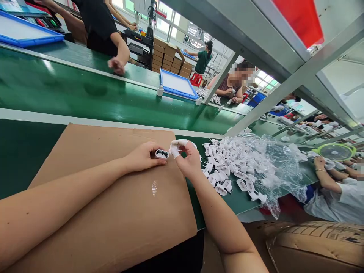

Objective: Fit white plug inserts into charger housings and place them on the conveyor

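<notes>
Over the brown cardboard sheet point(119, 212), my left hand point(145, 156) grips a white oval housing point(162, 154) whose open end shows a dark inside. Just right of it is my right hand point(187, 155), with white coverings on some fingers. Its thumb and fingers are bent together near the housing's right end; whatever they pinch is too small to make out. A pile of white plastic parts point(220, 163) lies right of my right hand on the green table. A small clear plastic scrap point(154, 187) rests on the cardboard below the housing.
Clear plastic bags point(273, 163) cover part of the pile. Beyond the pale ledge runs a green conveyor point(99, 98), with a blue-rimmed tray point(179, 84) behind it. A metal frame post point(256, 108) slants up on the right. Several people work around; a cardboard box point(318, 242) stands lower right.
</notes>
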`<state>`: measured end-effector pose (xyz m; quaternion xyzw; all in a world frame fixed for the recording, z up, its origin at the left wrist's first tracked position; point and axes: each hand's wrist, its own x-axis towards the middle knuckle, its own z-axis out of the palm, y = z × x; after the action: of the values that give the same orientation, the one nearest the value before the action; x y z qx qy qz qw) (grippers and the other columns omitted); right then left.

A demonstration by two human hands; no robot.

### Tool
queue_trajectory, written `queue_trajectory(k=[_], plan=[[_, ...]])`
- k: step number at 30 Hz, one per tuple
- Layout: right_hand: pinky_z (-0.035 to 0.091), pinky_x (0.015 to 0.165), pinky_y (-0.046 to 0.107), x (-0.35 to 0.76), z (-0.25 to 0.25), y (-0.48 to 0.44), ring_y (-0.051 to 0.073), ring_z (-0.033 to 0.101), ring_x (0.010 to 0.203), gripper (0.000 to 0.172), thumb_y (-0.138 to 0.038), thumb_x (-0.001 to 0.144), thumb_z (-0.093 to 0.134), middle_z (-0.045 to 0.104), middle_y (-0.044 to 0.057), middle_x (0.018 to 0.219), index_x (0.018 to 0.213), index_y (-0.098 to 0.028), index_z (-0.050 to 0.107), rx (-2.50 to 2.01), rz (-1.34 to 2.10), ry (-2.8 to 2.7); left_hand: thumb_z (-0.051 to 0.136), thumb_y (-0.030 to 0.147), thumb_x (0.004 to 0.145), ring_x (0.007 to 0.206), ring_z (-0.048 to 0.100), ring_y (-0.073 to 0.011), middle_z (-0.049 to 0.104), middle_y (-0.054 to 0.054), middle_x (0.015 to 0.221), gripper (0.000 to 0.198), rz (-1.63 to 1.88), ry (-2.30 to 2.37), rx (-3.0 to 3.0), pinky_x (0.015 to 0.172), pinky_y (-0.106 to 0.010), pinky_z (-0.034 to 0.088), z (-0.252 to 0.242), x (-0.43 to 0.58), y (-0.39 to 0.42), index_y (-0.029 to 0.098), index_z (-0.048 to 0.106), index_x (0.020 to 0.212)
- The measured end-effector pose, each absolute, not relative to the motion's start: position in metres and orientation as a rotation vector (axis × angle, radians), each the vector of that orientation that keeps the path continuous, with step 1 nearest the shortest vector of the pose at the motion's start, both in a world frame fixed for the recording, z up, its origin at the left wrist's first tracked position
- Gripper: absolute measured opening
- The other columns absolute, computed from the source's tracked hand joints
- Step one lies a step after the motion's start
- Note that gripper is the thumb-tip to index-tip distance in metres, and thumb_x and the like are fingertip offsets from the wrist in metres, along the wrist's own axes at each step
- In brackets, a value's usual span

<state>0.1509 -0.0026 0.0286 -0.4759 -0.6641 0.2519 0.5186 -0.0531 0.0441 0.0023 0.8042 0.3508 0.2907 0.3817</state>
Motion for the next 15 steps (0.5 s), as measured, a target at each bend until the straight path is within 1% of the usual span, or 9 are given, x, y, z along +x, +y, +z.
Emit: queue_trajectory(k=[2,3,4,6,8,12,15], plan=[[0.057,0.088,0.034,0.152,0.030,-0.004,0.017,0.066,0.092,0.041,-0.029,0.090,0.064,0.069,0.007,0.117,0.131,-0.025,0.063,-1.139,0.509,-1.680,0.080,0.056,0.076,0.090,0.063,-0.0218,0.071,-0.004,0.102,0.050,0.757,0.886,1.978,0.075,-0.030,0.048,0.004,-0.053,0.043,0.022,0.071,0.112],[0.057,0.090,0.034,0.151,0.030,-0.005,0.017,0.066,0.096,0.048,-0.027,0.090,0.064,0.068,0.007,0.121,0.137,-0.026,0.058,-1.135,0.484,-1.728,0.081,0.055,0.075,0.085,0.063,-0.0203,0.071,-0.003,0.100,0.051,0.762,0.889,1.934,0.073,-0.029,0.048,0.004,-0.053,0.043,0.021,0.071,0.112],[0.056,0.092,0.035,0.151,0.031,-0.006,0.018,0.066,0.099,0.051,-0.025,0.090,0.064,0.068,0.007,0.123,0.140,-0.026,0.056,-1.135,0.455,-1.788,0.081,0.055,0.075,0.081,0.061,-0.0190,0.070,-0.003,0.097,0.051,0.765,0.892,1.897,0.069,-0.028,0.046,0.003,-0.053,0.043,0.021,0.070,0.111],[0.055,0.094,0.037,0.149,0.030,-0.007,0.020,0.065,0.103,0.048,-0.020,0.088,0.063,0.070,0.006,0.118,0.135,-0.026,0.060,-1.134,0.393,-1.924,0.080,0.056,0.075,0.076,0.059,-0.0176,0.069,-0.002,0.091,0.048,0.770,0.890,1.859,0.066,-0.028,0.044,0.002,-0.053,0.043,0.020,0.070,0.106],[0.055,0.093,0.037,0.146,0.029,-0.006,0.022,0.064,0.103,0.042,-0.016,0.086,0.063,0.072,0.006,0.111,0.127,-0.024,0.065,-1.136,0.359,-2.017,0.079,0.056,0.077,0.077,0.060,-0.0181,0.069,-0.002,0.089,0.046,0.774,0.873,1.856,0.066,-0.028,0.044,-0.001,-0.053,0.044,0.020,0.071,0.103],[0.054,0.087,0.036,0.142,0.025,-0.002,0.022,0.064,0.098,0.030,-0.016,0.088,0.062,0.073,0.005,0.102,0.117,-0.024,0.070,-1.194,0.321,-2.038,0.080,0.058,0.075,0.078,0.061,-0.0193,0.069,-0.002,0.089,0.047,0.775,0.883,1.861,0.067,-0.028,0.045,-0.003,-0.054,0.044,0.020,0.071,0.102],[0.053,0.086,0.036,0.140,0.022,-0.001,0.023,0.063,0.097,0.026,-0.017,0.090,0.060,0.073,0.006,0.101,0.113,-0.023,0.070,-1.205,0.248,-2.032,0.081,0.059,0.073,0.077,0.060,-0.0187,0.069,-0.001,0.086,0.047,0.785,0.882,1.855,0.066,-0.028,0.044,-0.002,-0.053,0.044,0.019,0.071,0.097]])
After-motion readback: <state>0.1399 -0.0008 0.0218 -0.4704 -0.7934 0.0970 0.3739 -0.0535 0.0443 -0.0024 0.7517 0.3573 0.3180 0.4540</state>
